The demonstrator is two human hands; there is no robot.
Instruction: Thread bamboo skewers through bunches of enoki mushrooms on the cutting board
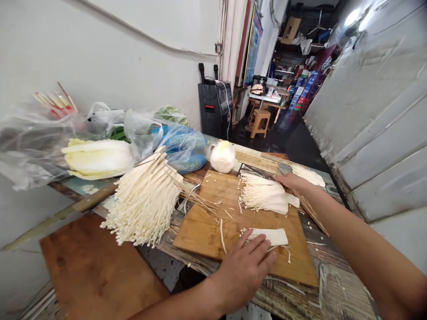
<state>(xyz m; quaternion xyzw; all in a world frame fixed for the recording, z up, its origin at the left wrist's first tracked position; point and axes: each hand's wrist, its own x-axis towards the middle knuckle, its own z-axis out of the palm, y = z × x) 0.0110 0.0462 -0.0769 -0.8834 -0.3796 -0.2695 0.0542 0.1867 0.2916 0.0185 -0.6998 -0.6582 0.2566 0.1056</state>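
My left hand (245,266) lies over a small flat piece of enoki mushroom (275,237) on the wooden cutting board (213,200), its fingers stretched out and touching the piece. At the board's far right edge, my right hand (291,181) has its fingers together beside a larger enoki bundle (265,193); its fingertips are partly hidden, and what they pinch is unclear. Under the right wrist runs a bunch of thin bamboo skewers (313,215). Left of the board stands a big pile of enoki on skewers (147,200), the bare stick ends reaching over the board.
A halved napa cabbage (98,158) and plastic bags (143,129) line the wall side. A round white vegetable (223,157) sits behind the board, and more enoki (307,174) lies at far right. Beyond are a black speaker (215,106) and a stool (259,122).
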